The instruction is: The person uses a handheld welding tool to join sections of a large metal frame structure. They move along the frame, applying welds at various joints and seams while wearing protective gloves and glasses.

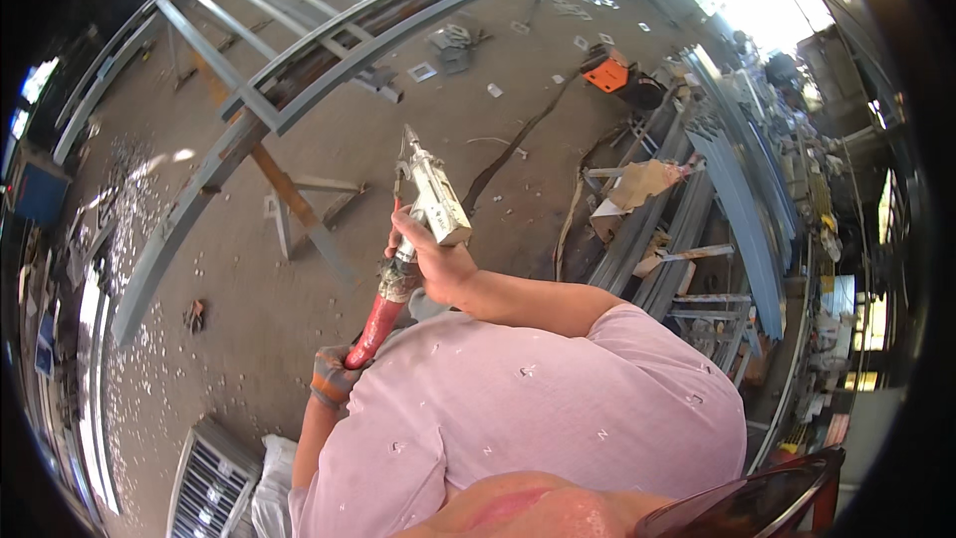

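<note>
My bare right hand [438, 257] gripped the welding torch [430, 197] upright at chest height, nozzle toward the grey steel frame [299, 80]; my gloved left hand [334, 379] held its red hose [376, 327], best kept slack for steady aim.

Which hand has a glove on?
The left hand, low on the red hose, wears an orange-and-grey glove. The right hand gripping the welding gun is bare.
</note>
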Available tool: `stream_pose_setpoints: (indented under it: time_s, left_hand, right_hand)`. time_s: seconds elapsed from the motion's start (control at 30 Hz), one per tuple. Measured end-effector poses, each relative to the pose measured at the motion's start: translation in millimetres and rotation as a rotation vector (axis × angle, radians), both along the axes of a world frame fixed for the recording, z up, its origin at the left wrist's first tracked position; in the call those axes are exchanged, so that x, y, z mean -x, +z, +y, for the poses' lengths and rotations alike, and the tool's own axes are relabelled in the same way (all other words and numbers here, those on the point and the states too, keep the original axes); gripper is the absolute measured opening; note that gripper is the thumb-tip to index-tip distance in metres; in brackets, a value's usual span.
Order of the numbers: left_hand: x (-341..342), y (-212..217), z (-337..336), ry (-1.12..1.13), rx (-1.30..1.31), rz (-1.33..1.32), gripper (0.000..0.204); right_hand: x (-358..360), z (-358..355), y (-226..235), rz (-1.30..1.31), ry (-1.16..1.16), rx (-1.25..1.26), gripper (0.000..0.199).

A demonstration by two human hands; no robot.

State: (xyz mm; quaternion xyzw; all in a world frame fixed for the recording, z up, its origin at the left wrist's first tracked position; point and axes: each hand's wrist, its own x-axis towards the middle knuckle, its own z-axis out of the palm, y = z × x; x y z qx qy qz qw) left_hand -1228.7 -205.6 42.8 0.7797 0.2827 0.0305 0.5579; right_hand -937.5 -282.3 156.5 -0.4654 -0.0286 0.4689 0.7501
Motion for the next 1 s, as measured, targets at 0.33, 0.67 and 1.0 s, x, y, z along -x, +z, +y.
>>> stream_pose_setpoints:
  time_s: [0.33,0.67,1.0]
  left_hand:
    - [10.3,5.8,-4.9,0.225,0.219,0.100,0.028]
    - [-46.0,18.8,-4.7,0.496,0.304,0.303,0.018]
    - [-89.3,25.2,24.9,0.604,0.291,0.447,0.016]
  right_hand:
    - [-7.9,62.5,-35.0,0.112,0.119,0.015,0.028]
    - [-49.3,140.4,-67.7,0.100,0.407,0.008,0.022]
    - [-89.7,197.5,-79.6,0.123,0.556,0.026,0.026]
